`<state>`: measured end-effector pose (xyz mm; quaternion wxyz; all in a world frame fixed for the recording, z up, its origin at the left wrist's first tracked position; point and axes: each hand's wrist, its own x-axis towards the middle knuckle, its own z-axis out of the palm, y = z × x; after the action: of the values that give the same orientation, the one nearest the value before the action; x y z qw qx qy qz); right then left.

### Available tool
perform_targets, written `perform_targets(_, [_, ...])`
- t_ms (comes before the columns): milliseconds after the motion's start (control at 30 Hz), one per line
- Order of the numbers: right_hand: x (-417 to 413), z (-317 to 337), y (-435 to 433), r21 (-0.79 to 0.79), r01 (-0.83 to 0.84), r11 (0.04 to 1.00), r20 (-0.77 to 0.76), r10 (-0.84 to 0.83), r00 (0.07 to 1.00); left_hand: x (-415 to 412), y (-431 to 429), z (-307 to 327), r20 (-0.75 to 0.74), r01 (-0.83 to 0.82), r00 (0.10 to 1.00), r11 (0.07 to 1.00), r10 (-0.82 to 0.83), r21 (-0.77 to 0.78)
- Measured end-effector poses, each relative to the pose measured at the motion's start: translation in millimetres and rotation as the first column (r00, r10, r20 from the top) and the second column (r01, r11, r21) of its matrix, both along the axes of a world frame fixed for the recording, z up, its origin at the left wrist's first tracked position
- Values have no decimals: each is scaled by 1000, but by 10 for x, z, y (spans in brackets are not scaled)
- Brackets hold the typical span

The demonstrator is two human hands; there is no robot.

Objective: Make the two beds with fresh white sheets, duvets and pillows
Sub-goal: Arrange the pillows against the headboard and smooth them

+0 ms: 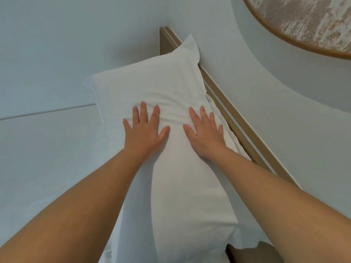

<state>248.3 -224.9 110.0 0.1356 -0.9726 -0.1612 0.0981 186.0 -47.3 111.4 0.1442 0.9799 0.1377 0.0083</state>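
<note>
A white pillow (152, 82) in a fresh case lies along the head of the bed, against the wooden headboard (245, 128). My left hand (145, 130) rests flat on the pillow's middle with fingers spread. My right hand (206, 130) lies flat beside it, a little nearer the headboard, fingers also spread. Small creases run in the cloth between the two hands. Under and left of the pillow spreads the white duvet (47, 149), with a straight fold line across it.
A white wall (284, 101) rises behind the headboard. A large round picture with a wooden frame (303, 21) hangs on it at the top right. The brown floor (252, 253) shows at the bottom, past the pillow's near end.
</note>
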Motion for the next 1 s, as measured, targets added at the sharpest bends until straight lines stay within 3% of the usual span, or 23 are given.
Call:
perform_targets(267, [737,-351,353,36,36,999,-25,-35,999,884,252,-146,31,-82,996,992,80,93])
perform_targets(467, [1111,-1080,445,60,57,997,-93,-52,994,1289,254,-787,8,-73,997,979,73,192])
perform_targets(667, [1257,-1723,550,119,57,991,-68,-49,997,1440,278,-1399,93,-74,994,961,50,266])
perform_targets(833, [1216,-1896,512,116,58,992,-112,-45,993,1410,273,-1644,44,-67,997,970,58,236])
perform_targets(1000, [1074,-1464,429,97,51,994,-179,-33,983,1339,372,-1323,-24,-28,999,997,30,73])
